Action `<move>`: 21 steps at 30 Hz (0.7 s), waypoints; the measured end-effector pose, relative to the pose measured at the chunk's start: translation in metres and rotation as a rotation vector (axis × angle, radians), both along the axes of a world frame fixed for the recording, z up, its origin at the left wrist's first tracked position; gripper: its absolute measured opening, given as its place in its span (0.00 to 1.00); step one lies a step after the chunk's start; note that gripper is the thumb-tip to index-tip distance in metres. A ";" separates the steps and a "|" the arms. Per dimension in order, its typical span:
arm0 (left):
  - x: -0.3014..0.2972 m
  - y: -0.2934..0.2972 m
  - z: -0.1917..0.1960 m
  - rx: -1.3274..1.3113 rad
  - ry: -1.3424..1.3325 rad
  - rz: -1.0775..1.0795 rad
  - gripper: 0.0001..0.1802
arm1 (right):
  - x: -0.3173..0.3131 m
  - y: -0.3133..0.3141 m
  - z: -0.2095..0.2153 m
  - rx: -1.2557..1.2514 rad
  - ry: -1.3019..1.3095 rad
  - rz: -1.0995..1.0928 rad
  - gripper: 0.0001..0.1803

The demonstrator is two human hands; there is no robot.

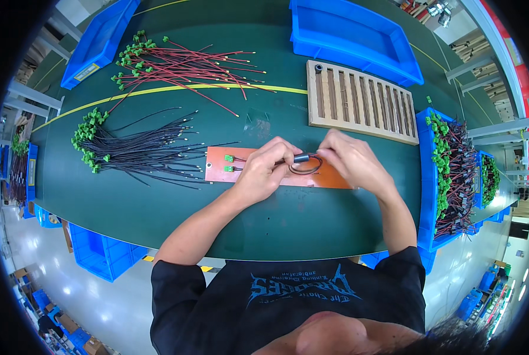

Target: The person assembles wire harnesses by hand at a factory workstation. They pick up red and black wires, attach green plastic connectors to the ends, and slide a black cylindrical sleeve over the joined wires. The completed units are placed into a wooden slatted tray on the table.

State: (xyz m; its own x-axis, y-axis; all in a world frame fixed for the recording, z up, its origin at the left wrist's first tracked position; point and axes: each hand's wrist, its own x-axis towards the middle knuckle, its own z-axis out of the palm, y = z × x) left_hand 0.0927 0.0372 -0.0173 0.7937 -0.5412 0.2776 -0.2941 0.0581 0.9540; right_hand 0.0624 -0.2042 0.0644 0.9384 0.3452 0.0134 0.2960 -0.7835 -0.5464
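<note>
My left hand (265, 167) is closed, fingertips pinching a small black cylinder (301, 158) above an orange-brown flat board (246, 175). Dark wire (307, 171) loops beside the cylinder over the board. At the cylinder's other end, my right hand (354, 158) is closed in a pinch on thin wires, whose ends its fingers hide. Two green connectors (229, 158) with short dark leads lie at the board's left end, the leads running under my left hand. I cannot tell whether these leads pass through the cylinder.
Black wires (152, 145) with green connectors are heaped at left, red ones (187, 68) behind them. A slotted wooden rack (362, 100) lies beyond my right hand, with a blue tray (353, 38) behind. A blue bin (427, 177) of wired connectors stands at right.
</note>
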 end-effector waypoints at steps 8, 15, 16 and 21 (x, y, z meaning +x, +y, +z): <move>0.000 -0.001 0.018 0.072 0.061 -0.110 0.10 | -0.034 -0.038 -0.010 0.131 -0.245 -0.241 0.03; 0.022 -0.030 0.026 0.127 0.071 -0.253 0.06 | -0.051 -0.022 -0.020 0.376 -0.383 -0.222 0.02; 0.021 -0.032 0.024 0.108 0.074 -0.247 0.06 | -0.052 -0.022 -0.025 0.474 -0.357 -0.254 0.02; 0.012 -0.032 0.011 0.052 0.170 -0.171 0.05 | -0.057 -0.004 -0.056 0.865 -0.261 -0.363 0.07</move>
State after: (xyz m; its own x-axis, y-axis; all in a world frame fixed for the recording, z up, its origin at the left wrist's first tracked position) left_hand 0.1047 0.0052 -0.0063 0.7219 -0.6822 0.1159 -0.1192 0.0424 0.9920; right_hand 0.0053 -0.2080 0.0088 0.9173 -0.1915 0.3492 0.3093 -0.2096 -0.9276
